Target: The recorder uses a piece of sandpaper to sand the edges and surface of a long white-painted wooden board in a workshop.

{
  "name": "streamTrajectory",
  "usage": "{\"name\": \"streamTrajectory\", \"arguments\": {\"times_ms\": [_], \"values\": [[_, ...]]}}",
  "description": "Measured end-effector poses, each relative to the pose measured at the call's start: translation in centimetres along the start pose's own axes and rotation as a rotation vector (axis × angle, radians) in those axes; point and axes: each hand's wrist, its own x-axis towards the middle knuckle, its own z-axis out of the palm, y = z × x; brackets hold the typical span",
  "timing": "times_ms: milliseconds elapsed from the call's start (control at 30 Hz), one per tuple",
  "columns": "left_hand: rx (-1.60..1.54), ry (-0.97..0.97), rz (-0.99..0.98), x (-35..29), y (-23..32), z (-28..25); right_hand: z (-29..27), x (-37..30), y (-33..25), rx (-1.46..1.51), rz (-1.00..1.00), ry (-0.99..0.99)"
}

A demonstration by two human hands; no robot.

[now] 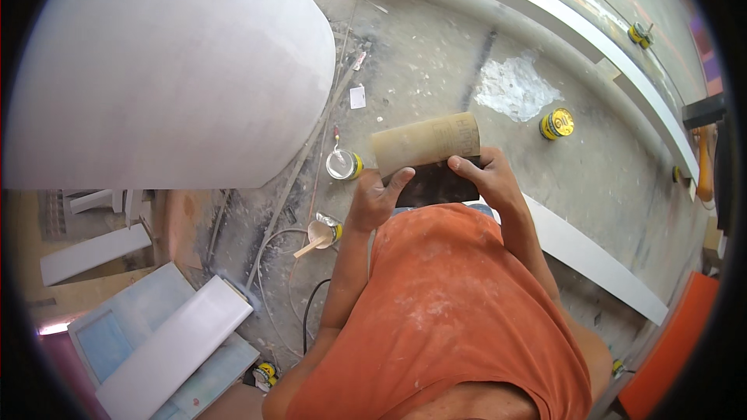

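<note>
Big white panel (163,70) fills the upper left, smooth and matte, and it looks primed or sanded already, though I can't tell how much of it is finished. Everything else sits relative to that panel. To its right, over the dusty concrete floor (436,62), both hands hold a sheet of sandpaper (426,142), tan backing up, dark grit side folded under. It looks like the sheet is only being folded or readied, so my guess is the rubbing isn't under way at this moment.

Left hand (376,201) has its fingers curled around the sheet's lower left edge, thumb up against it. Right hand (489,179) pinches the right side, fingers closed on it.

Smaller stuff: a long white curved board (576,31) far right of the panel, a closed yellow tin (557,124) with a round label, an open tin (343,164) just off the panel's lower right corner, and a cup with a stir stick (321,233) below that.
</note>
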Motion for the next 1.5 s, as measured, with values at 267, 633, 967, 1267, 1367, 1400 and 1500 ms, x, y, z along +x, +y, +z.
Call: {"name": "streamTrajectory", "arguments": {"times_ms": [267, 633, 967, 1267, 1367, 1400, 1500], "values": [[0.027, -0.068, -0.034, 0.4, 0.0, -0.5, 0.5, 0.3, -0.3, -0.009, -0.009, -0.03], [-0.011, -0.097, -0.108, 0.3, 0.5, -0.5, 1.6, 0.0, -0.5, 0.034, -0.034, 0.043], [-0.042, -0.067, -0.06, 0.6, -0.2, -0.4, 1.3, 0.2, -0.5, -0.041, -0.093, 0.022], [0.086, -0.09, 0.043, 1.0, 0.4, 0.1, 1.2, 0.3, -0.8, 0.131, -0.014, 0.032], [0.134, -0.083, 0.086, 1.1, 0.6, 0.1, 1.5, 0.0, -0.6, 0.112, -0.03, 0.071], [0.167, -0.109, 0.075, 1.0, 0.6, 0.0, 1.6, 0.0, -0.5, 0.079, -0.034, 0.102], [0.138, -0.098, 0.055, 0.8, 0.5, 0.0, 2.1, -0.1, -0.1, 0.042, -0.137, 0.122]]}}
